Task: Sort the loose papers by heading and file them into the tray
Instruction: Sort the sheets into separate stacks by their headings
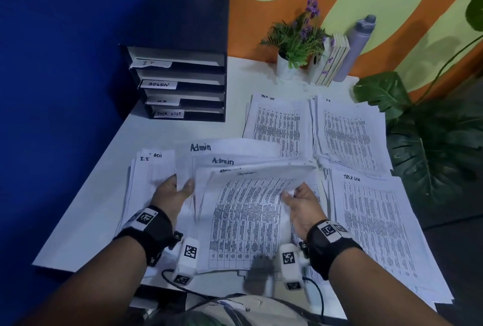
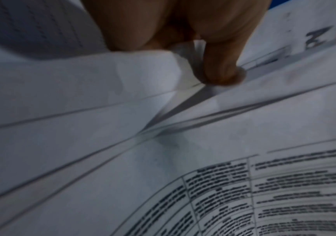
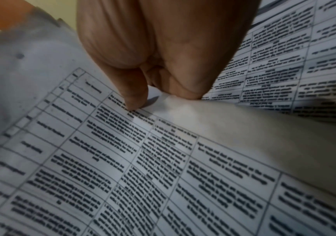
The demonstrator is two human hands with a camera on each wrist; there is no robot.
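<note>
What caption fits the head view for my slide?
Both hands, left hand and right hand, gather Admin sheets beside the labelled tray.

Black tray [image 1: 180, 38] upright at desk's far left corner; four slots labelled IT, ADMIN, H.R, TASK LIST, top to bottom. Fanned Admin papers [image 1: 243, 210] in front of tray, printed tables, top sheets curled up. I.T stack [image 1: 146, 176] just left of them. Task List pile [image 1: 279, 121] and H.R pile [image 1: 347, 135] right of tray; second Task List pile [image 1: 379, 229] nearer desk's front edge.
</note>
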